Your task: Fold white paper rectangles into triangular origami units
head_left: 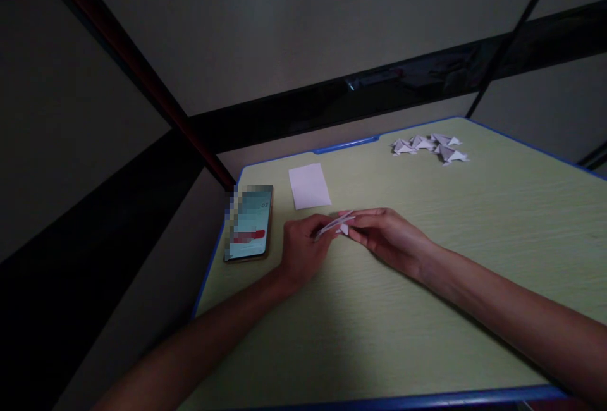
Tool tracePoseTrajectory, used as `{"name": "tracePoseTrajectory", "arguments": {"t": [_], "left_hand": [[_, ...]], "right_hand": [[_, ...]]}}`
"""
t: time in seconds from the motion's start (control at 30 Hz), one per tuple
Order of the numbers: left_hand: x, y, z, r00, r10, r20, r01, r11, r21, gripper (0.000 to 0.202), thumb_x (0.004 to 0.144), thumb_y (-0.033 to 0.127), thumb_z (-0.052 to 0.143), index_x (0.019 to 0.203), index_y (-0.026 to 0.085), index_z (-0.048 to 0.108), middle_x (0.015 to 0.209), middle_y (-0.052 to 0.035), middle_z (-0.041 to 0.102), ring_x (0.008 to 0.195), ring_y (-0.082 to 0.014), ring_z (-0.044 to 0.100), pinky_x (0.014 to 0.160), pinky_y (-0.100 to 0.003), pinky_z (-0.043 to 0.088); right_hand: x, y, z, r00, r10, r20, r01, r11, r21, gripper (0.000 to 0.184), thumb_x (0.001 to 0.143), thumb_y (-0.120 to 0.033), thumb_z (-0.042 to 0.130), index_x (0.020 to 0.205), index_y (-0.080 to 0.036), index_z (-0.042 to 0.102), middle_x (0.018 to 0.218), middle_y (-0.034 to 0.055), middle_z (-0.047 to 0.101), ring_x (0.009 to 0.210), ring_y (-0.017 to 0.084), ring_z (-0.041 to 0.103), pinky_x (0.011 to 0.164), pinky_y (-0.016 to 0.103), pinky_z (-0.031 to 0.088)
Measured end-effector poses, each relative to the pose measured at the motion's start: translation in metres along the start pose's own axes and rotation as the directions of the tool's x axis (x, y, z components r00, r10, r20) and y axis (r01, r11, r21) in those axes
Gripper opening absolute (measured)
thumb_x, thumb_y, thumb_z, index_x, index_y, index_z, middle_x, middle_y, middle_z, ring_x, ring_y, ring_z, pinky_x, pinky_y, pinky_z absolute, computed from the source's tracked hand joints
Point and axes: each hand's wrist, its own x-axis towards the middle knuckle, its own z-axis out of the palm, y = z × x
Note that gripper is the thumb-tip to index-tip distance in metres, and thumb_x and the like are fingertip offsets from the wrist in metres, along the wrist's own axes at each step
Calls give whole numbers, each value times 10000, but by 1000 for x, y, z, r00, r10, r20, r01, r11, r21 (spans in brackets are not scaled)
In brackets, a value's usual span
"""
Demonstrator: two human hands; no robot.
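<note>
Between my two hands is a small piece of folded white paper (336, 224), held just above the table with its layers seen edge-on. My left hand (306, 243) is closed, pinching the paper's left part. From the other side, my right hand (386, 237) grips the right part between thumb and fingers. A small pointed white flap shows below the main fold, between the hands. Fingers hide much of the paper, so its full shape cannot be made out.
Behind my hands lies a stack or sheet of white paper (310, 186). A phone (249, 224) with a lit screen rests at the left edge. Several folded paper figures (429, 145) sit at the back right of the blue-edged table (427, 354). Dark-banded panels rise behind.
</note>
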Motion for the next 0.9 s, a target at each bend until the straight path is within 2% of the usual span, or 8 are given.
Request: {"name": "tracePoseTrajectory", "arguments": {"t": [0.13, 0.3, 0.43, 0.5, 0.6, 0.67, 0.8, 0.9], "left_hand": [[0, 3, 0, 1000, -4, 5, 4, 1000, -27, 94, 641, 206, 605, 622, 129, 655, 513, 12, 629, 423, -71, 491, 419, -165, 357], [4, 9, 1, 961, -269, 60, 275, 940, -201, 155, 631, 255, 608, 583, 110, 634, 509, 4, 619, 473, -106, 544, 439, -188, 411], [7, 10, 1, 886, -433, 167, 458, 757, -466, 177, 582, 246, 651, 661, 89, 635, 614, -11, 646, 558, -139, 594, 532, -245, 493], [7, 8, 2, 858, -468, 213, 500, 667, -552, 193, 567, 239, 667, 674, 82, 633, 642, -18, 649, 588, -144, 599, 567, -266, 512], [5, 4, 4, 845, -476, 245, 508, 568, -647, 209, 558, 229, 681, 703, 87, 633, 673, -19, 651, 635, -151, 600, 598, -287, 526], [4, 1, 4, 844, -472, 254, 503, 533, -681, 204, 556, 225, 686, 699, 90, 632, 660, -14, 646, 629, -148, 599, 598, -293, 531], [4, -1, 4, 846, -479, 233, 492, 532, -689, 187, 549, 217, 692, 666, 85, 629, 622, -12, 640, 562, -125, 588, 554, -260, 527], [4, -2, 3, 850, -486, 202, 481, 562, -673, 191, 553, 224, 690, 664, 83, 626, 599, -13, 637, 507, -112, 578, 511, -237, 514]], "right_hand": [[-1, 2, 1, 999, -5, -41, 7, 999, 39, 165, 518, 36, 533, 500, -94, 634, 690, 42, 607, 627, 71, 525, 634, 173, 429], [1, 9, -2, 974, -228, 1, 228, 972, -65, 86, 510, -57, 602, 471, -133, 611, 810, 29, 538, 706, 109, 503, 737, 268, 395], [6, 11, -7, 830, -547, 109, 541, 740, -401, 50, 589, -150, 618, 540, -148, 606, 878, 40, 472, 853, 151, 468, 776, 296, 352], [7, 10, -8, 770, -605, 204, 609, 600, -518, 69, 643, -162, 586, 576, -148, 589, 880, 49, 458, 890, 160, 453, 758, 290, 355], [7, 7, -8, 743, -605, 286, 637, 509, -579, 99, 691, -166, 543, 596, -142, 557, 839, 49, 466, 853, 150, 460, 740, 282, 355], [7, 7, -7, 758, -579, 301, 628, 523, -576, 109, 697, -180, 538, 597, -138, 542, 789, 39, 478, 794, 136, 468, 720, 275, 355], [9, 8, -7, 877, -416, 241, 480, 722, -499, 144, 673, -263, 568, 622, -137, 521, 603, -9, 482, 552, 88, 424, 535, 240, 323], [11, 6, -9, 923, -335, 190, 385, 827, -410, 179, 612, -282, 618, 613, -136, 516, 530, -33, 466, 475, 61, 370, 477, 223, 274]]}}
